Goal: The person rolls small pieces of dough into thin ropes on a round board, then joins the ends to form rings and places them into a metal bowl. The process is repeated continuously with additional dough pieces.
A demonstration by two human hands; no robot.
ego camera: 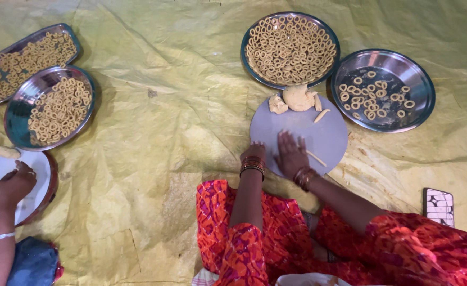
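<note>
My left hand (253,152) rests w/ fingers curled loosely at the near-left edge of the round grey board (326,139), gripping nothing. My right hand (290,153) lies flat, fingers spread & released, palm down on the board's near part. Just right of it lies a thin pale dough stick (316,158), long axis diagonal, near end pointing to the board's near-right edge. Further, a shorter dough stick (322,115) tilts the other way, beside the pale dough lump (298,98) at the far edge. Beyond: full steel plate of dough rings (290,49); right, a sparse steel plate (384,90).
</note>
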